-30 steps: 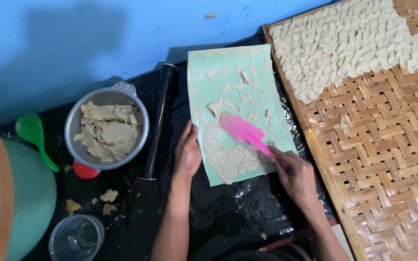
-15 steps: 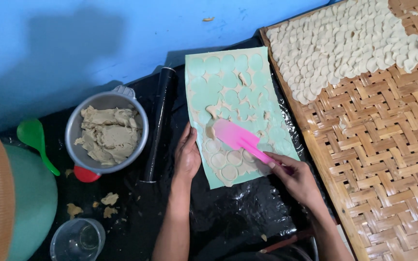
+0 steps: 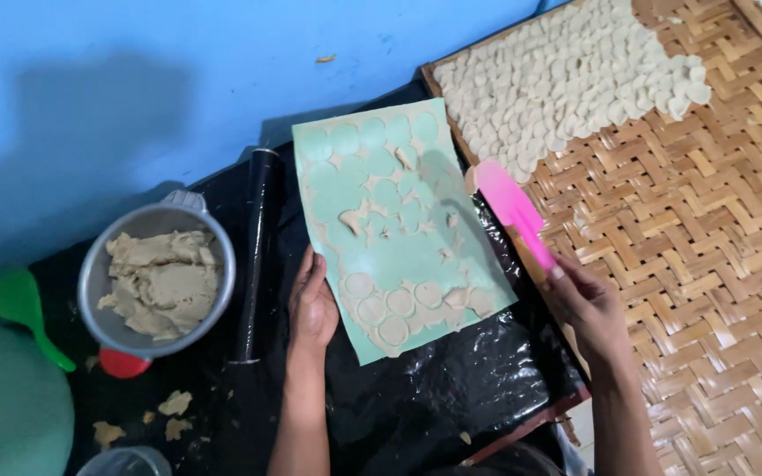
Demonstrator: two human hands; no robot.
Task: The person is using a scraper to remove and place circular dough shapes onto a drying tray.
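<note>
The left hand [image 3: 312,304] lies flat on the black plastic sheet [image 3: 451,388], its fingers together and pressed against the left edge of a pale green cutting mat [image 3: 399,256], holding nothing. The mat lies slanted on the black sheet, carrying a thin layer of rolled dough with round holes cut out across its upper part and several cut dough discs [image 3: 394,304] lying along its lower edge. The right hand [image 3: 586,304] has its fingers clamped on the handle of a pink spatula [image 3: 513,211], whose blade points up and left and hangs over the seam between the mat's right edge and the woven bamboo tray [image 3: 707,291]. On the far part of that tray lies a dense spread of small pale dough rounds [image 3: 566,79]. Just left of the mat lies a black rolling pin [image 3: 256,247], and beyond it a metal bowl [image 3: 99,300] of dough scraps [image 3: 162,282], with a green spoon [image 3: 19,308] near it.
</note>
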